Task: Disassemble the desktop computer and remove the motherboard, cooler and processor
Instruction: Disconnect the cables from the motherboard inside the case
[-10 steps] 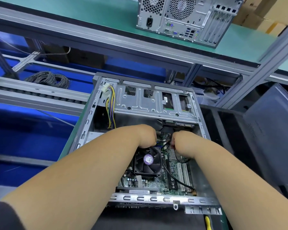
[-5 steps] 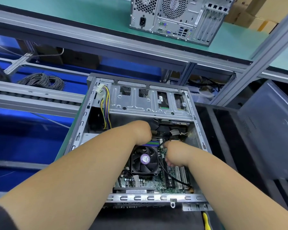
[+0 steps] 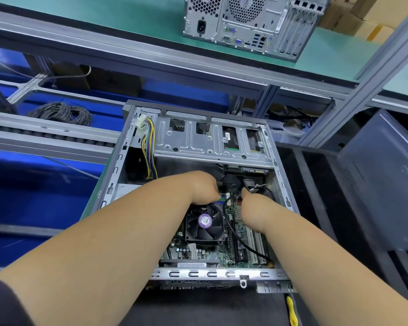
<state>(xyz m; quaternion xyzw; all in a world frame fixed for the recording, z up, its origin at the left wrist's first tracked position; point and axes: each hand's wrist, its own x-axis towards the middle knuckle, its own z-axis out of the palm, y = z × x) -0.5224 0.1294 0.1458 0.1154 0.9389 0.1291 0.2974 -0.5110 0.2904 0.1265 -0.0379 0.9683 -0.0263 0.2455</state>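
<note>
Inside the open case [image 3: 118, 161], the right hand [image 3: 252, 208] has moved farther, pinching a cable [image 3: 257, 189]; left hand [image 3: 203, 187] stays curled (grip unclear).

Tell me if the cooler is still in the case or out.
In: the cooler sits on the motherboard inside the open case.

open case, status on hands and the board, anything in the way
Left hand and right hand both down in the case, grips hidden. Motherboard and fan cooler still mounted. Black cable lies across the board.

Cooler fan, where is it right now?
Head view: the fan sits on the motherboard inside the open case, just below the left hand and left of the right hand.
</note>
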